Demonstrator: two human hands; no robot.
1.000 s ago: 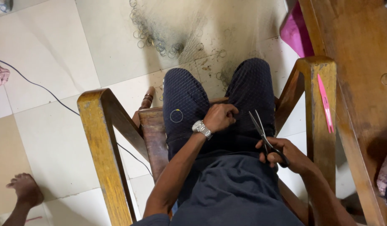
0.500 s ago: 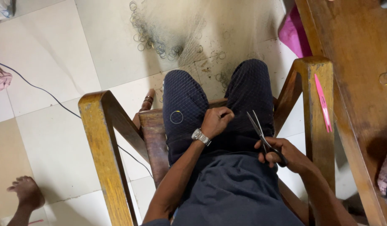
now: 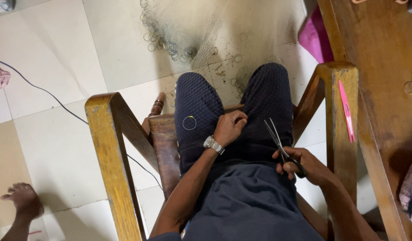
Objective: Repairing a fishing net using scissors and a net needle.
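Seated worker: a person in a wooden armchair (image 3: 112,147), fine pale mesh fishing net (image 3: 223,35) draped over dark-trousered knees and spilling onto the tiled floor (image 3: 58,67) at 12 o'clock.
Left hand (image 3: 230,127): fingers curled tight, pinching net strands on the lap; silver wristwatch (image 3: 213,144) just below at 7 o'clock.
Right hand (image 3: 304,165): fingers thru the handles of black-handled steel scissors (image 3: 279,145), blades parted narrow, tips aimed at 11 o'clock, near the left hand but apart.
Net: lies across both thighs; small metal rings (image 3: 165,44) edge it on the floor; one yellow-marked ring (image 3: 189,122) rests on the left thigh, 9 o'clock of the left hand.
Surroundings: wooden table (image 3: 380,80) at 3 o'clock; pink strip (image 3: 346,111) on chair arm; black cable (image 3: 41,89) at 9 o'clock; another person's hand (image 3: 23,198) on the floor at 8 o'clock.
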